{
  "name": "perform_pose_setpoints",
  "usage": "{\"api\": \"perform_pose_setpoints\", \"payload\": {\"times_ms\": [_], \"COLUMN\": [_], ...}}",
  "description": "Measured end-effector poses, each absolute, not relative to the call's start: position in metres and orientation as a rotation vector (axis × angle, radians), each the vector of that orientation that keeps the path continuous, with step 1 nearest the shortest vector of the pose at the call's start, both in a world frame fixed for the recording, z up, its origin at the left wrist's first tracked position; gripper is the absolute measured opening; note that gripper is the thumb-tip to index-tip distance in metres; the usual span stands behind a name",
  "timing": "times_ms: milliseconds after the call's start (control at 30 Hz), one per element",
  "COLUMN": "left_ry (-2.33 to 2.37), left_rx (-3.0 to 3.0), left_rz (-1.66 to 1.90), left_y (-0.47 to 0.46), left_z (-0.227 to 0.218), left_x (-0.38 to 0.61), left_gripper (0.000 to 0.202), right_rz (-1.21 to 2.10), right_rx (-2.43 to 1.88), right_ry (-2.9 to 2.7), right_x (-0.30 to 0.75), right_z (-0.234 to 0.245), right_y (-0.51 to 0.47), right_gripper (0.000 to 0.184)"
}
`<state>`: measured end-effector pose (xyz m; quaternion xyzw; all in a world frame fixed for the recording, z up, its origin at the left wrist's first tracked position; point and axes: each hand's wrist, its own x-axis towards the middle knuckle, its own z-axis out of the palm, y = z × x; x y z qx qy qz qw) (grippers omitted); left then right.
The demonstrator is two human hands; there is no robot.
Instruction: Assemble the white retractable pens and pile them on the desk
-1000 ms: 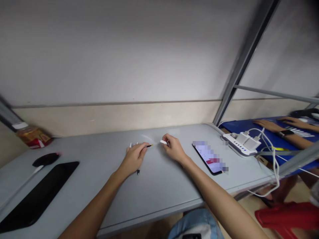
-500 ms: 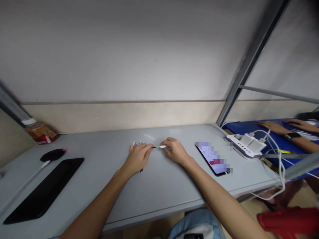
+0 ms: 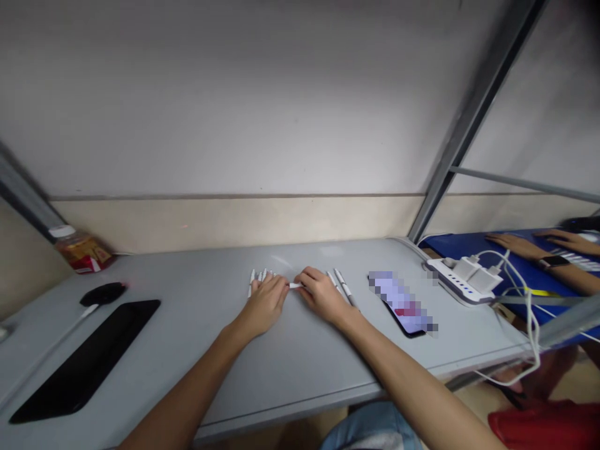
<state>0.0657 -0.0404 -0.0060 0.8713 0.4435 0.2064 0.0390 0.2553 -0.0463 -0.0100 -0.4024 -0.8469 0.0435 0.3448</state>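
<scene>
My left hand [image 3: 265, 302] and my right hand [image 3: 320, 295] meet at the middle of the grey table [image 3: 300, 362], fingers pinched together on one thin white pen [image 3: 295, 285] between them. Its dark tip no longer shows. Several white pens [image 3: 257, 276] lie just beyond my left hand. Two more white pens [image 3: 343, 285] lie at the right side of my right hand. Both hands rest low on the tabletop.
A phone [image 3: 402, 303] with a lit screen lies to the right, with a white power strip [image 3: 464, 278] and cables beyond it. At the left are a black pad [image 3: 84, 359], a black mouse [image 3: 102, 293] and a bottle [image 3: 83, 251]. Another person's arms [image 3: 544, 250] rest on a blue table.
My hands have come together: the white cap in my right hand has closed over the dark-tipped pen held by my left hand. The pens at the right have come into view.
</scene>
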Motion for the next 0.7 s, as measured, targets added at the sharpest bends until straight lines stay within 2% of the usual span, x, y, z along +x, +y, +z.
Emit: {"api": "perform_pose_setpoints", "payload": {"times_ms": [100,367,700], "left_ry": [1.382,1.400,1.316], "left_rx": [2.702,2.775,2.734], "left_rz": [0.633,0.620,0.712], "left_y": [-0.0407,-0.0410,-0.0399], "left_z": [-0.0055,-0.0025,-0.0030], "left_x": [0.0669,0.0657,0.0640], "left_gripper": [0.029,0.029,0.025], "right_rz": [0.123,0.130,0.295], "right_rx": [-1.021,-1.098,-1.065], "right_ry": [-2.204,-2.262,-2.240], "right_x": [0.2566,0.2549,0.2570], "right_z": [-0.0099,-0.0108,-0.0108], "right_y": [-0.0456,-0.0462,-0.0462], "right_gripper": [0.018,0.023,0.022]}}
